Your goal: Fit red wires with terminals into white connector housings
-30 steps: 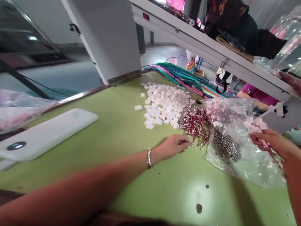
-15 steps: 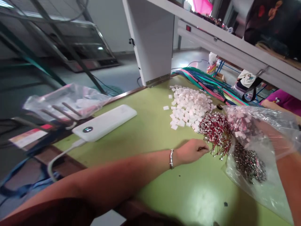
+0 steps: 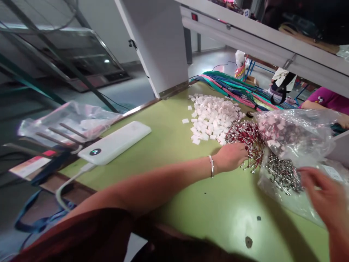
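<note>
My left hand (image 3: 231, 156), with a silver bracelet at the wrist, touches the near left edge of a pile of red wires with metal ends (image 3: 249, 140). Its fingers point down into the pile, and their tips are hidden. To the right, my right hand (image 3: 321, 185) is blurred, with thumb and fingers curled beside a pile of dark wires with metal ends (image 3: 283, 174), which lies on clear plastic. White connectors (image 3: 214, 116) are heaped behind my left hand. A clear bag (image 3: 308, 127) with pinkish-white connectors rests behind the dark pile.
A white power bank (image 3: 117, 142) with a cable lies at the left of the green table (image 3: 163, 156). Bundled colored cables (image 3: 231, 87) run along the back. A grey panel (image 3: 163, 43) stands at the rear edge. Another person's purple sleeve (image 3: 327, 100) shows at the right.
My left hand has moved from the bare table onto the red wires. My right hand has come out from the clear bag to beside the dark wires. The view has shifted slightly.
</note>
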`<state>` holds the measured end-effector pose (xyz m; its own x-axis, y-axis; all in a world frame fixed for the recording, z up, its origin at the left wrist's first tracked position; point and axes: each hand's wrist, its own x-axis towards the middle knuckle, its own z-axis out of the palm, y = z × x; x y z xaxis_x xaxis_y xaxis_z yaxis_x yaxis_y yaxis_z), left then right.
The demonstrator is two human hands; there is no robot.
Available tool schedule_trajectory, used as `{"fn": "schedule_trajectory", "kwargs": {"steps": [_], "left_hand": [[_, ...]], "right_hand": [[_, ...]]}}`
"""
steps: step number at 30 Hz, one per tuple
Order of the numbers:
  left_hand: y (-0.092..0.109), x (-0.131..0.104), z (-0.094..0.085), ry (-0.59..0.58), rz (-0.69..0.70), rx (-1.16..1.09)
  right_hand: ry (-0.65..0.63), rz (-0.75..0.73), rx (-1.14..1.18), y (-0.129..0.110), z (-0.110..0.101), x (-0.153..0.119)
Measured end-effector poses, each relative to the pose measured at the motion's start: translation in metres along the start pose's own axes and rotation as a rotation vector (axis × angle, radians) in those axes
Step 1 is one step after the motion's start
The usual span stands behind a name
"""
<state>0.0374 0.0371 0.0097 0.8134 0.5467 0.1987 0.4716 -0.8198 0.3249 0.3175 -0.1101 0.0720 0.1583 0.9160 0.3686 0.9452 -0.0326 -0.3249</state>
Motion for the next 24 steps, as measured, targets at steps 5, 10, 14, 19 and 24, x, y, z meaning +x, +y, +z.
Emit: {"fn": "schedule_trajectory", "kwargs": {"steps": [5, 10, 14, 19, 24], "left_hand": [[0.048, 0.028, 0.005, -0.072, -0.119, -0.016], [0.067, 0.048, 0.022, -0.213, -0.236, 0.033], [0.048, 0.037, 0.027, -0.329, -0.204, 0.092], [0.014, -0.001, 0.02, -0.212, -0.127, 0.036], [0.0, -0.028, 0.018, -0.127, -0.139, -0.016]], "right_hand": [[-0.12, -0.124, -0.138, -0.042, 0.07, 0.006], [0.001, -0.029, -0.134, -0.008, 0.076, 0.007], [-0.069, -0.001, -0.132, 0.02, 0.072, 0.003], [-0.242, -0.068, -0.269, 0.025, 0.078, 0.004], [-0.318, -0.07, -0.303, 0.02, 0.076, 0.001]]}}
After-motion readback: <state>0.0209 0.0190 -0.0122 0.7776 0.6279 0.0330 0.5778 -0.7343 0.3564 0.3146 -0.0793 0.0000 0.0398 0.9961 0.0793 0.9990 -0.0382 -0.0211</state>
